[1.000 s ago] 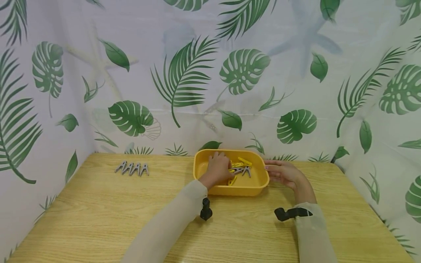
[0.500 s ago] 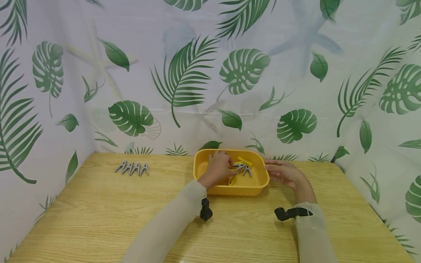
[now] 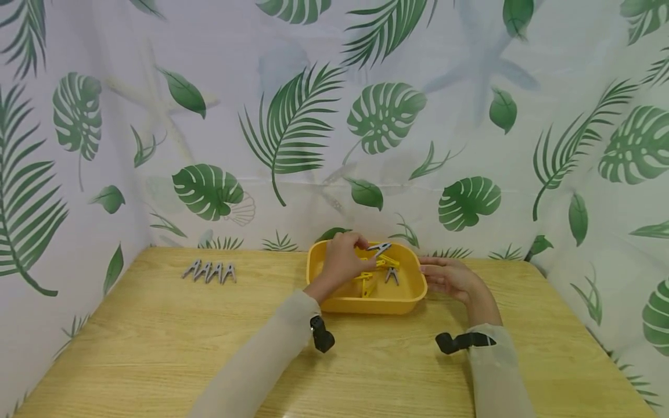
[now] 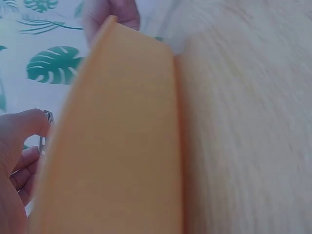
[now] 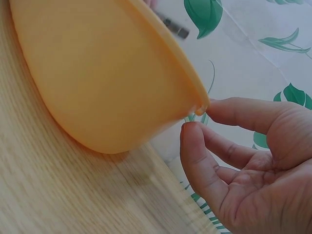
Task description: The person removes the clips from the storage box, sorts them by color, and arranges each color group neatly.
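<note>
Above the yellow basket [image 3: 366,306], my left hand [image 3: 342,261] pinches a grey clothespin [image 3: 383,249] between thumb and fingers. The same clothespin [image 4: 47,122] shows partly in the left wrist view, at the basket's rim. Inside the basket lie several yellow clothespins [image 3: 367,287] and another grey clothespin [image 3: 392,276]; my left hand hides part of the interior. My right hand [image 3: 453,278] is at the basket's right end, fingers extended. In the right wrist view, a fingertip of the right hand [image 5: 268,161] touches the rim, with another digit just below it.
On the left of the wooden table [image 3: 157,348], several grey clothespins [image 3: 209,271] stand in a row. A leaf-patterned cloth [image 3: 292,215] hangs behind the table and along its sides, close behind the basket.
My left hand has lifted a grey clothespin from the pile to about the height of the basket's far rim. The right hand stays at the basket's end.
</note>
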Motion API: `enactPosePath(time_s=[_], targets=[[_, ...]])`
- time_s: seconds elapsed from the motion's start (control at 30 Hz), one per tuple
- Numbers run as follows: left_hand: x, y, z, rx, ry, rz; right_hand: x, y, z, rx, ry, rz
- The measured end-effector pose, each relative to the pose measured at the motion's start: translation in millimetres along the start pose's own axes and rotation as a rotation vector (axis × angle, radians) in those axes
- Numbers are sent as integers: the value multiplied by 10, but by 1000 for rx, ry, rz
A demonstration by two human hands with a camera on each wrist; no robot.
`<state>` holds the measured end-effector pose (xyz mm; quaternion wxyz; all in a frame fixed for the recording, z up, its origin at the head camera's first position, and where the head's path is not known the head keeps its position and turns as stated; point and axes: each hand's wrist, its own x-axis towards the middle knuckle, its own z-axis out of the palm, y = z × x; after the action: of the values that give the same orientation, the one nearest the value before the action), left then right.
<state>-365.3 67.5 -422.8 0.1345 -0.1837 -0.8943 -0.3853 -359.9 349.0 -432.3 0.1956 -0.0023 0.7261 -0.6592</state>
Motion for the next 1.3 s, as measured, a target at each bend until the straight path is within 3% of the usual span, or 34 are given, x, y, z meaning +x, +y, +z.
enactPosePath(time_s=[0.27,0.47,0.67,0.9,1.3], targets=[[-31,-3,-321,-75,84,55,-6,-19,29,-22,-5,-15],[-127,-105,-629,-65,126,92,-6,-2,29,-25,-28,-12],[-220,-309,-968,15,191,92,-6,-1,13,-29,-44,-13],[-382,-614,-1304,79,198,37,-18,-26,10,-23,-33,-17],[-706,-1041,-1564,302,191,-19,10,-2,-11,-10,-28,8]])
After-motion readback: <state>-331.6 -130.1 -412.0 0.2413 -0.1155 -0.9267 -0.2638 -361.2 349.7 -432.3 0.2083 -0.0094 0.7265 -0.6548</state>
